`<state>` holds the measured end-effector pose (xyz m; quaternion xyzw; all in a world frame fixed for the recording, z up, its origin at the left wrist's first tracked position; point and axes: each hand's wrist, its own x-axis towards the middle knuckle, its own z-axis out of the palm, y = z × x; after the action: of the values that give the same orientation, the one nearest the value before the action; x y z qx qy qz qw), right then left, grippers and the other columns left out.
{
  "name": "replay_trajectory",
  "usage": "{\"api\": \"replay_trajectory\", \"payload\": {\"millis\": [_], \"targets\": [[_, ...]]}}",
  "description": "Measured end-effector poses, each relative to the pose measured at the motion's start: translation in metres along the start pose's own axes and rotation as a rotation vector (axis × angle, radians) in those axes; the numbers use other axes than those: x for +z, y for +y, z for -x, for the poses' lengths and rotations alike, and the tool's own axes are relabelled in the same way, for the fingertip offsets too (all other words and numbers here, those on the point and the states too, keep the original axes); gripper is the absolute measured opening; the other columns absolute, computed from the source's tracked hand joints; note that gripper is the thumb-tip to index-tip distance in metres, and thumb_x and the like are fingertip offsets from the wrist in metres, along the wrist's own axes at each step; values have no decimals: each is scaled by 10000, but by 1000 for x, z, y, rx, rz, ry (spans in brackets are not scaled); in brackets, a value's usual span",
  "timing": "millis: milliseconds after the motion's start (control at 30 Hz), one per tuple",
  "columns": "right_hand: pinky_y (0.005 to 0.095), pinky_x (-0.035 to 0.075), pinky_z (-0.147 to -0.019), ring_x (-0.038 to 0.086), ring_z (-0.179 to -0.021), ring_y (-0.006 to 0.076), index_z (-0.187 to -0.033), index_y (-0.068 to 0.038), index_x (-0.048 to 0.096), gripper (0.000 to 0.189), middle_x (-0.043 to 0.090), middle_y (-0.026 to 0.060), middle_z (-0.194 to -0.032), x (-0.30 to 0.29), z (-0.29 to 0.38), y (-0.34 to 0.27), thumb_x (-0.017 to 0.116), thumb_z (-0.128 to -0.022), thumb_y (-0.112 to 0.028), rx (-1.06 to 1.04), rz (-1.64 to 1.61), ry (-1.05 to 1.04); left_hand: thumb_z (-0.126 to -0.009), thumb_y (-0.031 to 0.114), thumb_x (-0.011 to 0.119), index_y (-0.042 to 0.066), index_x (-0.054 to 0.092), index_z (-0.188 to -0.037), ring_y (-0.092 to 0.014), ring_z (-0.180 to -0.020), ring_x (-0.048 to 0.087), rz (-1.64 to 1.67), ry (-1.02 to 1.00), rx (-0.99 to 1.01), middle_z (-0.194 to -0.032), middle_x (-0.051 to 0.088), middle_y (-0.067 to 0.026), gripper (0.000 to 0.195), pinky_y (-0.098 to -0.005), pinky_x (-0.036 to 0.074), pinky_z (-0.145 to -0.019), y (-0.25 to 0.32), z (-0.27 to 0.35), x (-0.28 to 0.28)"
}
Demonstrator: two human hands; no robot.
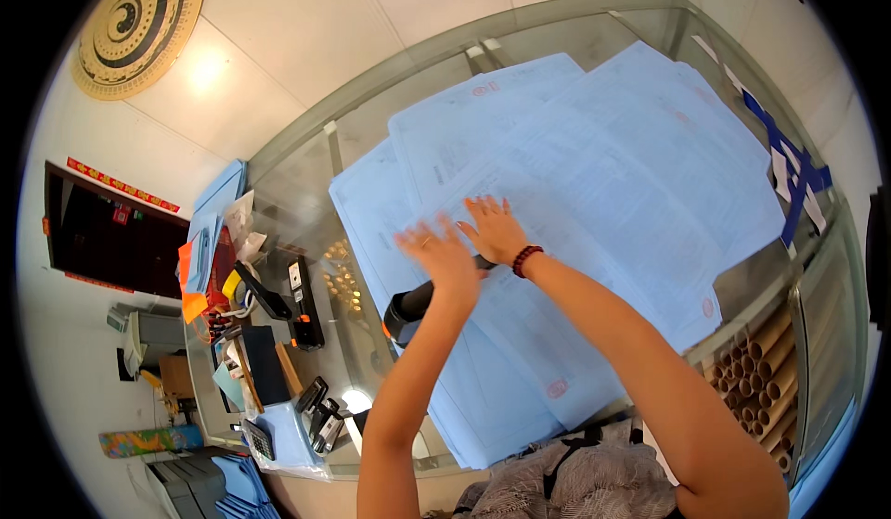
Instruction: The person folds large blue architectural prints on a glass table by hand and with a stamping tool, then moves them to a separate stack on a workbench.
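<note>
Large blue printed sheets (598, 192) lie overlapping in a wide layer on a glass-topped counter (369, 380). Some bear red stamp marks. My right hand (495, 230) rests on the sheets, palm down with its fingers spread, a dark red bead bracelet (527, 261) at the wrist. To its left is my left hand (442, 254), slightly blurred, with fingers apart and a ring on one finger; whether it touches the paper I cannot tell. A black tool with an orange part (406, 310) lies on the sheets, partly hidden under my left forearm, and I cannot tell its kind.
Along the counter's left side are a long black stapler (266, 293), another black device (305, 303), smaller staplers (324, 421), a calculator (259, 440) and folded blue papers (202, 251). Blue and white strips (793, 161) lie at the far right. Cardboard tubes (762, 373) are stacked at the lower right.
</note>
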<state>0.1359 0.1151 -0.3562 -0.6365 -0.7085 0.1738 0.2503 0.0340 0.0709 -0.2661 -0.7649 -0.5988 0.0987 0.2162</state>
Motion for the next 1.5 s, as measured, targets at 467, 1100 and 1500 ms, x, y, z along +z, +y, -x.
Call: {"api": "replay_trajectory", "payload": {"millis": [467, 1100, 1500], "targets": [[541, 90, -1070, 106, -1357, 346, -1396, -49, 229, 702, 145, 176, -1467, 61, 22, 23, 493, -860, -417, -310, 50, 197, -808, 379, 589, 172, 276, -1407, -322, -1371, 85, 483, 355, 708, -1466, 202, -129, 707, -513, 113, -1087, 72, -27, 103], [456, 214, -1067, 587, -972, 194, -1090, -25, 557, 247, 627, 87, -1047, -98, 89, -83, 559, -869, -136, -233, -667, 481, -702, 352, 745, -7, 601, -1071, -158, -745, 596, 1433, -226, -76, -812, 642, -116, 534, -291, 467, -696, -114, 57, 41], [281, 472, -712, 632, -814, 203, -1077, 23, 566, 214, 614, 136, -975, -182, 298, 66, 505, -872, 5, 308, -372, 612, -718, 571, 636, -71, 629, -780, -348, -644, 627, 970, 339, -746, -659, 616, -222, 645, -428, 467, -586, -203, 74, 140]]}}
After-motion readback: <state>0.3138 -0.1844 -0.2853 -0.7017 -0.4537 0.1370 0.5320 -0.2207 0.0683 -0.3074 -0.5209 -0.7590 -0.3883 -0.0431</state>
